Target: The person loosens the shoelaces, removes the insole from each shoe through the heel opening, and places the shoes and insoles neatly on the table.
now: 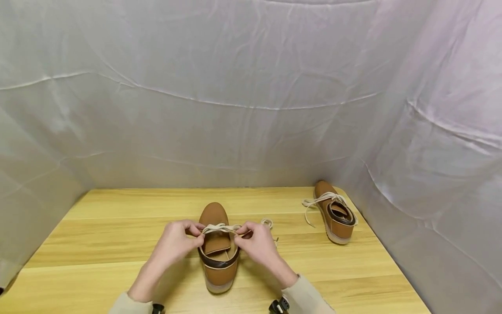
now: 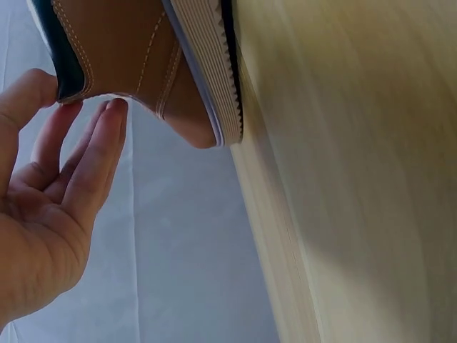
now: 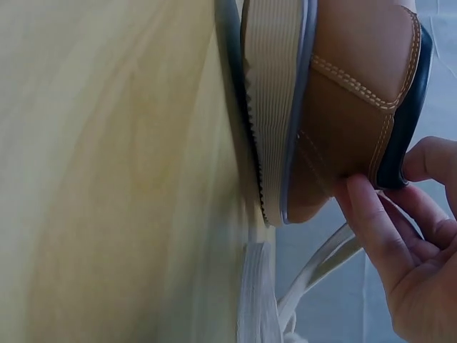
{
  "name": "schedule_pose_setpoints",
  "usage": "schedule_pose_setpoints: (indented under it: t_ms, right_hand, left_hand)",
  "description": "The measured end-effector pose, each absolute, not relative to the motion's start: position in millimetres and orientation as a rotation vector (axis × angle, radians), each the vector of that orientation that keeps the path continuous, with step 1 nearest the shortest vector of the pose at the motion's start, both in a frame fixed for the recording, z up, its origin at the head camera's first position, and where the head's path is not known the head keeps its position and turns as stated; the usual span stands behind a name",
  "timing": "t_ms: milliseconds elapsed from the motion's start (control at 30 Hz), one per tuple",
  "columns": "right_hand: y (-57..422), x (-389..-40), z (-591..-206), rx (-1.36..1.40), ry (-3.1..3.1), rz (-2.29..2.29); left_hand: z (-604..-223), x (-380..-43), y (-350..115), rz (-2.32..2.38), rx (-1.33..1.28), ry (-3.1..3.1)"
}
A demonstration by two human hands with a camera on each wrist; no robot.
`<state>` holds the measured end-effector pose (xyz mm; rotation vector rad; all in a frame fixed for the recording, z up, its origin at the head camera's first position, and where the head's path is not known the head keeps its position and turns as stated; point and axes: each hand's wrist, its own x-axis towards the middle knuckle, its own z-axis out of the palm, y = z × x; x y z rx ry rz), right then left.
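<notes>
A brown leather shoe (image 1: 217, 274) with a dark padded collar stands on the table, toe pointing away. Cream laces (image 1: 221, 227) cross its opening in several strands, above the brown tongue (image 1: 217, 244). On the left side my left hand (image 1: 178, 240) pinches the shoe's upper edge by the laces; the left wrist view shows its thumb and fingertips (image 2: 116, 107) at the front end of the collar. My right hand (image 1: 259, 244) pinches the matching edge on the right, fingers bent against the leather. A loose lace (image 3: 321, 261) hangs beside the right hand down to the table.
A second brown shoe (image 1: 341, 229), its cream laces loose, stands at the table's back right. Wood-grain table (image 1: 117, 235) lies under both shoes. Grey cloth (image 1: 235, 139) hangs behind the table and at its sides. A lace loop (image 1: 268, 223) shows beyond my right hand.
</notes>
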<state>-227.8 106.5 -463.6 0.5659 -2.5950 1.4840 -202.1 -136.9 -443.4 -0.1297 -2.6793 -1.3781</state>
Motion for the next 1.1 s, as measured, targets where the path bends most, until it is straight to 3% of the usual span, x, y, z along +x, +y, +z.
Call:
schedule_pose_setpoints:
  t_ms: [667, 1100]
  right_hand:
    - [126, -242, -469, 0.618, -2.569, 1.385]
    - [115, -233, -461, 0.585, -2.607, 1.478]
  left_hand:
    - [-442, -200, -146, -1.284, -0.037, -2.678]
    - [-435, -198, -138, -1.319, -0.171, -2.748]
